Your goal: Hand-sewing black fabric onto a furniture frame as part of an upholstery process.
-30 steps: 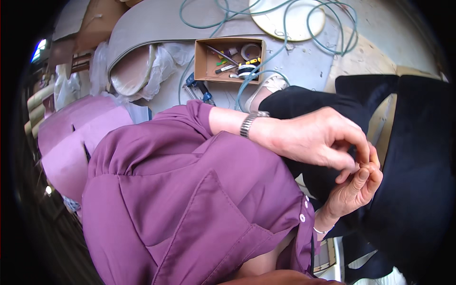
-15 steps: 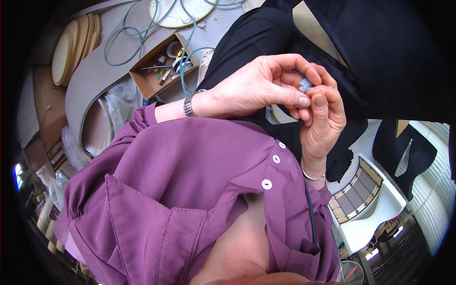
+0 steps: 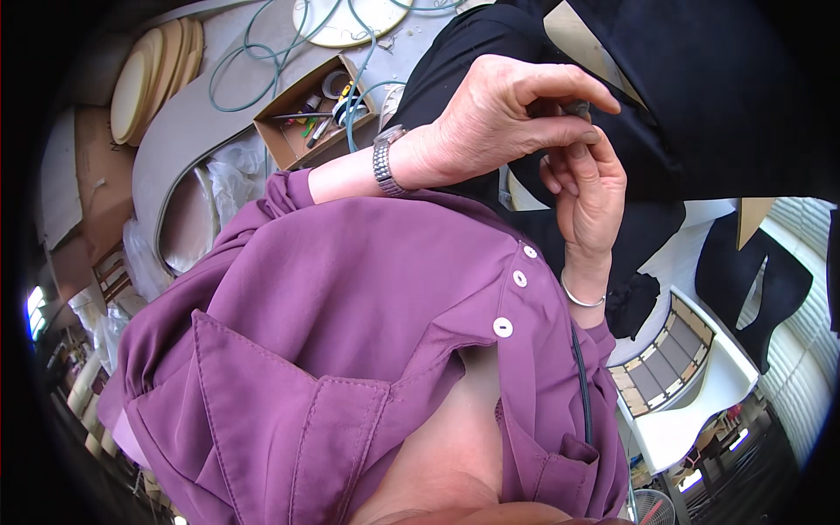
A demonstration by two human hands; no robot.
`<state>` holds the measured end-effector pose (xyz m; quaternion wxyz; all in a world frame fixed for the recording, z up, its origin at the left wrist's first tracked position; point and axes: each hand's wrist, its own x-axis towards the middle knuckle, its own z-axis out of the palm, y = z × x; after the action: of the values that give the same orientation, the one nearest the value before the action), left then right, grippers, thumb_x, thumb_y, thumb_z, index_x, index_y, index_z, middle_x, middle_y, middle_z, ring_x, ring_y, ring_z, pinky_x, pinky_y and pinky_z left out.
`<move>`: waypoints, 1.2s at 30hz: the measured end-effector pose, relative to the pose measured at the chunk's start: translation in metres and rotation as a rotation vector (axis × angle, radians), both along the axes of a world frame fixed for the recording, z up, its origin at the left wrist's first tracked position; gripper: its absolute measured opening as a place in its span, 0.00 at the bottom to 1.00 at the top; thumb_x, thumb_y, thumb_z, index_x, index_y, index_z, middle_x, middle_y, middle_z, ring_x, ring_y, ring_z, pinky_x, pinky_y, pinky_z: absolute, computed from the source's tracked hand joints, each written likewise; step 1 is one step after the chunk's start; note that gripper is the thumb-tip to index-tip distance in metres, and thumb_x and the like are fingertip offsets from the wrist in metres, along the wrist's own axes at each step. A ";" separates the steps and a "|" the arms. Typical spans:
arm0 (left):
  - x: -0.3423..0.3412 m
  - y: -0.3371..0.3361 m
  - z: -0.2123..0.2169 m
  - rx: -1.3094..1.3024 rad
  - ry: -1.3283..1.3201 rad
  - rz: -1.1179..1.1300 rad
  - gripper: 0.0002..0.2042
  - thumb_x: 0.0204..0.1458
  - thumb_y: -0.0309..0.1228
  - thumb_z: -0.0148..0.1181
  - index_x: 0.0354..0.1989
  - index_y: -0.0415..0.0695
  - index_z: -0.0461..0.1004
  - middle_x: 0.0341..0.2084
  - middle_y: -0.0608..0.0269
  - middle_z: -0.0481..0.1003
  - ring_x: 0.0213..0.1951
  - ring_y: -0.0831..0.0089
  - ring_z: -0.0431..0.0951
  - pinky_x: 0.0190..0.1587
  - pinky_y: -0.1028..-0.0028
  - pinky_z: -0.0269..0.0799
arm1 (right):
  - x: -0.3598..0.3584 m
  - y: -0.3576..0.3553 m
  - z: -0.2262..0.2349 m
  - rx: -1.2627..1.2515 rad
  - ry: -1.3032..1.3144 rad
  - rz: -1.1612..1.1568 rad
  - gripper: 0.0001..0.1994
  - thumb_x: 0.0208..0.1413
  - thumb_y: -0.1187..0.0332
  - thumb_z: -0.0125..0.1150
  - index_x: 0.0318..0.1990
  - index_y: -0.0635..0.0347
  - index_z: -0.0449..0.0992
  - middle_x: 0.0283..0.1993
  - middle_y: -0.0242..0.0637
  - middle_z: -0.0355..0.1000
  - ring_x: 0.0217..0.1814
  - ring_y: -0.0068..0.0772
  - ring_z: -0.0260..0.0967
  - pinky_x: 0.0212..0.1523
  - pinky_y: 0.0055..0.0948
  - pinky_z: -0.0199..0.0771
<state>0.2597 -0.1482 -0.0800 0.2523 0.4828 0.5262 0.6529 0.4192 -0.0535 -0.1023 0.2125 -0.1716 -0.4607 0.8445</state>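
Black fabric (image 3: 700,96) under both hands, left hand (image 3: 516,114) fingers pinching a small dark piece (image 3: 577,108), right hand (image 3: 591,188) fingers loosely curled touching it, cardboard box (image 3: 297,131) of tools and green cable (image 3: 262,52) on grey floor (image 3: 184,131) beyond.

Grey counter (image 3: 188,122) carries an open cardboard box (image 3: 293,140) of tools, green cable (image 3: 254,52), stacked pale discs (image 3: 149,74); daylight at right.

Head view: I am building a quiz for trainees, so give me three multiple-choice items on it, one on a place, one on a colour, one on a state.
1. Where does the cardboard box of small tools lie?
A. upper left of the hands
B. lower right
C. on the black fabric

2. What colour is the shirt?
A. green
B. purple
C. white

3. How do the left hand and right hand stand?
A. far apart
B. flat on a table
C. fingertips together on a small dark piece

Answers: 1 A, the box sits beside the green cable; 2 B, the buttoned cloth is purple; 3 C, the fingers meet at the piece.
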 end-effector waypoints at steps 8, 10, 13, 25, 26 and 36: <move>-0.007 -0.001 0.001 -0.108 -0.391 -0.239 0.11 0.62 0.27 0.65 0.51 0.39 0.80 0.44 0.65 0.80 0.49 0.77 0.79 0.54 0.75 0.76 | 0.007 0.007 0.001 -0.211 0.179 -0.011 0.06 0.68 0.70 0.61 0.43 0.61 0.80 0.35 0.28 0.73 0.30 0.16 0.60 0.26 0.17 0.58; 0.003 -0.001 -0.007 -0.024 -0.370 -0.310 0.08 0.63 0.26 0.63 0.47 0.38 0.81 0.41 0.66 0.80 0.45 0.79 0.80 0.49 0.78 0.77 | 0.005 0.000 0.008 -0.202 0.125 -0.011 0.05 0.68 0.69 0.61 0.44 0.61 0.80 0.34 0.27 0.72 0.29 0.15 0.60 0.26 0.17 0.59; 0.003 0.000 0.001 -0.040 -0.415 -0.234 0.04 0.64 0.27 0.62 0.41 0.40 0.79 0.38 0.63 0.80 0.34 0.79 0.81 0.40 0.78 0.79 | 0.004 -0.003 0.007 -0.158 0.083 -0.037 0.06 0.68 0.69 0.63 0.47 0.61 0.80 0.32 0.27 0.70 0.27 0.14 0.59 0.27 0.17 0.59; -0.208 -0.119 -0.019 0.404 -0.868 0.186 0.06 0.69 0.32 0.55 0.41 0.43 0.74 0.21 0.74 0.63 0.23 0.78 0.67 0.68 0.53 0.70 | 0.021 0.019 -0.009 0.706 -0.243 -0.155 0.10 0.62 0.74 0.67 0.50 0.63 0.82 0.51 0.35 0.79 0.51 0.26 0.78 0.49 0.24 0.79; -0.211 -0.121 -0.010 0.360 -0.689 0.371 0.06 0.70 0.31 0.53 0.42 0.44 0.73 0.24 0.71 0.71 0.26 0.78 0.73 0.61 0.59 0.77 | 0.024 0.022 -0.004 0.839 -0.327 -0.156 0.10 0.61 0.75 0.67 0.49 0.63 0.82 0.51 0.36 0.80 0.51 0.27 0.78 0.49 0.25 0.79; -0.135 -0.028 -0.036 0.340 -0.723 -0.074 0.06 0.68 0.31 0.54 0.45 0.42 0.73 0.30 0.54 0.82 0.28 0.66 0.82 0.34 0.71 0.80 | 0.050 0.054 0.008 2.083 -0.594 -0.090 0.22 0.57 0.71 0.70 0.60 0.59 0.78 0.65 0.38 0.74 0.72 0.45 0.66 0.73 0.50 0.59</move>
<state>0.1243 -0.1761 -0.1158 0.3610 0.2756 0.2700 0.8490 0.4696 0.0003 -0.0941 0.1646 -0.1214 -0.9778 -0.0456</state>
